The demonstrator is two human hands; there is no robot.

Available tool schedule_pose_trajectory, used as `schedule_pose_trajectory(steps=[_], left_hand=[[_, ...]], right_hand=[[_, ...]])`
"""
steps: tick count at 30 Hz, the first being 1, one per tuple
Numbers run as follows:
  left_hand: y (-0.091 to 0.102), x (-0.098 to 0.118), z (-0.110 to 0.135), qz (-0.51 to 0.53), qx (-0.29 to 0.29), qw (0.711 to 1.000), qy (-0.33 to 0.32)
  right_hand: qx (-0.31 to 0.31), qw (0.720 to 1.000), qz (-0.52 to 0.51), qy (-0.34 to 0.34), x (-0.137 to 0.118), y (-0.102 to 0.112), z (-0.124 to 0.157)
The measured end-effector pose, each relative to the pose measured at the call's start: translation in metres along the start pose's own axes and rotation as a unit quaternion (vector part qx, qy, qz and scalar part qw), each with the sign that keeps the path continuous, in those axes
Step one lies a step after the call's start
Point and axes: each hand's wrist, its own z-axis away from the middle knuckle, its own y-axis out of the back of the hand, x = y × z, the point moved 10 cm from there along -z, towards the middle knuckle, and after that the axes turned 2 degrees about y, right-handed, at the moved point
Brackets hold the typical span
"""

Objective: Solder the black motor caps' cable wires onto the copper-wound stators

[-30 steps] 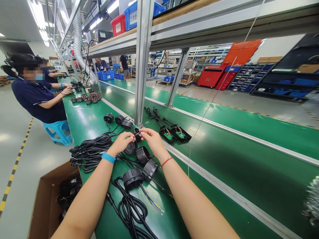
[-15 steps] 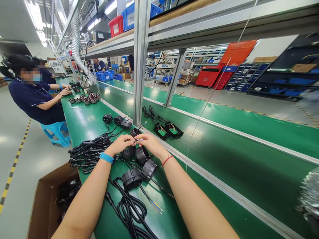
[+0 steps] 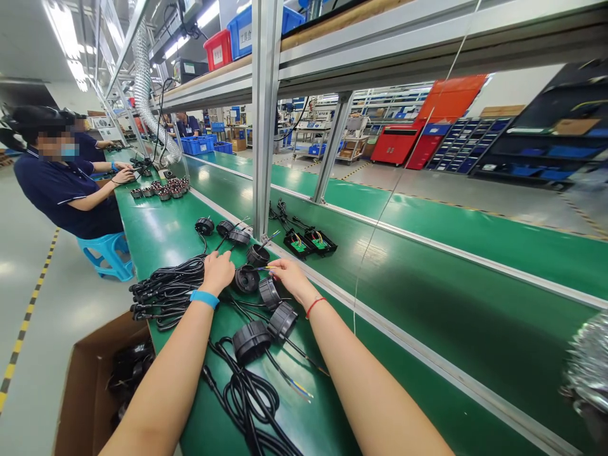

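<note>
My left hand (image 3: 217,271), with a blue band at the wrist, is curled down on a black cable just left of a round black housing (image 3: 247,278). My right hand (image 3: 289,276) pinches the thin coloured wire ends (image 3: 267,268) that come out of that housing. More round black housings lie about them: one behind (image 3: 259,254), two by my right wrist (image 3: 270,293) (image 3: 284,320) and one nearer me (image 3: 251,341). A bundle of black cables (image 3: 166,288) lies left of my left hand.
Two black cases with green circuit boards (image 3: 310,242) sit on the green belt (image 3: 427,297) past an aluminium post (image 3: 262,126). A cardboard box (image 3: 88,386) of black parts stands lower left. A seated co-worker (image 3: 61,183) works at far left by small parts (image 3: 164,189).
My hands have moved apart and down onto the bench: the left went left to the cable, the right stayed with the coloured wires. The circuit-board cases drifted left along the belt.
</note>
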Motion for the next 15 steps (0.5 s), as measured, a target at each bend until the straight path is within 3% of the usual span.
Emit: schedule_pose_trajectory(steps=[4, 8, 11, 15], left_hand=[[-0.008, 0.006, 0.006, -0.057, -0.047, 0.997, -0.016], [-0.004, 0.011, 0.003, -0.082, -0.044, 0.996, -0.005], [0.006, 0.019, -0.02, -0.088, -0.018, 0.996, 0.013], [0.021, 0.022, -0.071, -0.094, 0.027, 0.993, 0.065]], right_hand=[[0.001, 0.999, 0.038, -0.005, 0.004, 0.0, -0.001], [0.009, 0.998, 0.069, -0.007, 0.008, 0.001, 0.0], [0.007, 0.997, 0.081, -0.002, 0.009, 0.001, 0.0], [0.005, 0.997, 0.083, 0.007, 0.009, 0.001, 0.0]])
